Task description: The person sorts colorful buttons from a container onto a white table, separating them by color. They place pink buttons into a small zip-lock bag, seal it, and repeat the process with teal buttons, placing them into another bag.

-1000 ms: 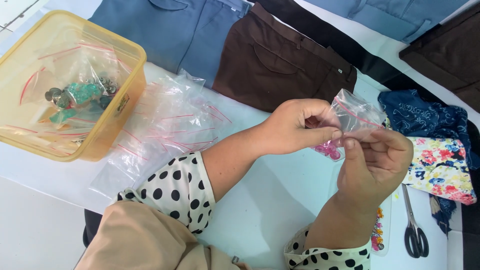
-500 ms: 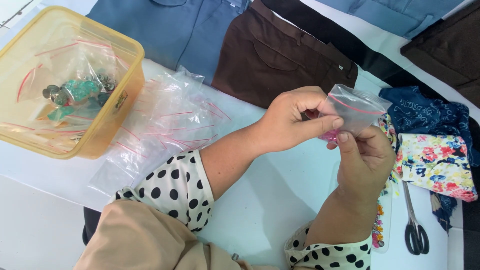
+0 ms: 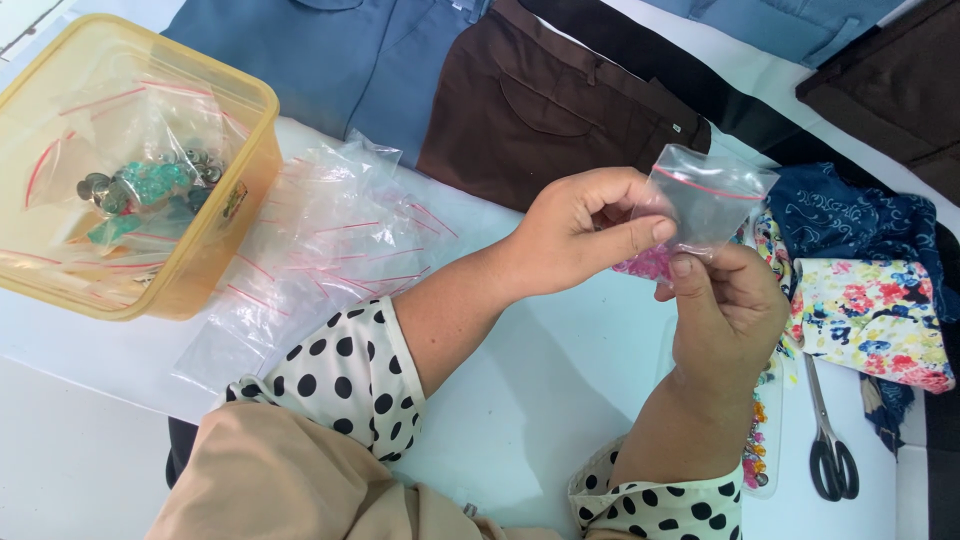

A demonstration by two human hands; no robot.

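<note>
Between both hands, above the white table [image 3: 560,400], sits a small clear zip bag [image 3: 712,200] with a red seal line along its top. Left hand [image 3: 585,235] pinches the bag's lower left edge between thumb and forefinger; grip closed on the bag. Right hand [image 3: 730,310] pinches the bag from below with thumb raised against it; also closed on the bag. Pink beads [image 3: 648,264] show at the bag's bottom, between the 2 thumbs. Both sleeves are white with black dots.

Left of the forearms lies a loose pile of empty zip bags [image 3: 320,250], touching a yellow tub [image 3: 215,250] that holds bagged buttons. Right of the hands: floral cloth [image 3: 870,320], scissors [image 3: 828,450] below it. Blue trousers [image 3: 360,60] and brown trousers [image 3: 540,100] lie at the far side.
</note>
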